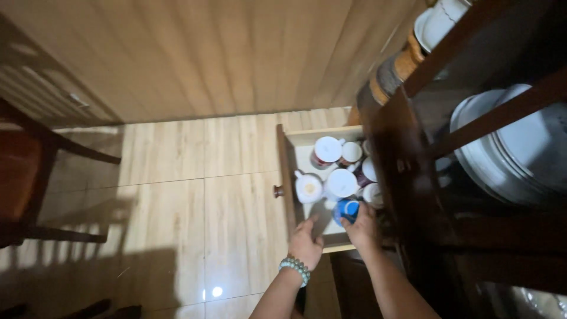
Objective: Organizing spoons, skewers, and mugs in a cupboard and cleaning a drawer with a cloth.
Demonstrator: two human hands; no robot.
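Both forearms were bare, with no sleeves in view. The left hand (305, 243) wore a bracelet of pale green and white round beads (295, 267) at the wrist. The right hand (361, 229) carried no jewellery that showed.

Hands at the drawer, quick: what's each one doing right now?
Left hand: open, fingers resting on the front edge of the open drawer, holding nothing.
Right hand: closed on a blue mug inside the drawer.
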